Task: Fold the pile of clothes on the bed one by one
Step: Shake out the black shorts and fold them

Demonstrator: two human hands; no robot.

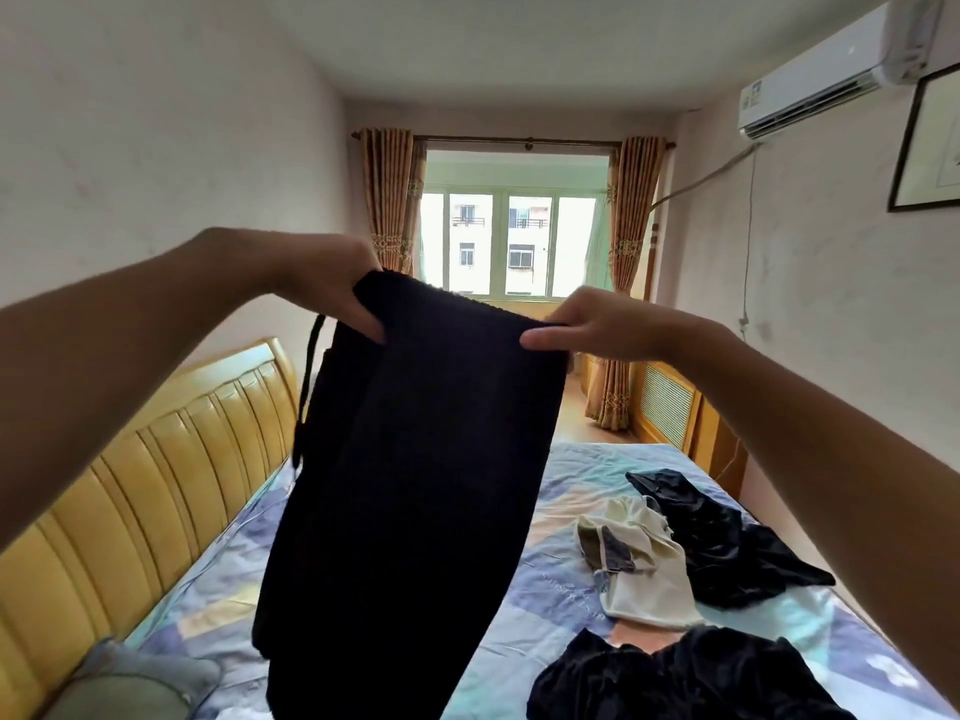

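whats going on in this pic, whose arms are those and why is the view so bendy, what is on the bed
There is no machine here. The picture comes from a wide-angle camera worn on a person's head, looking forward and down, so the two bare arms are that person's own and the room's edges look curved.

The left hand and right hand each pinch the top edge of a dark garment, holding it up so it hangs in front of the bed. A cord dangles on its left side.

On the patterned bedsheet lie more clothes: a cream garment, a black garment beyond it, and another dark garment nearest the camera. A yellow padded headboard runs along the left. The job is folding these clothes one by one.
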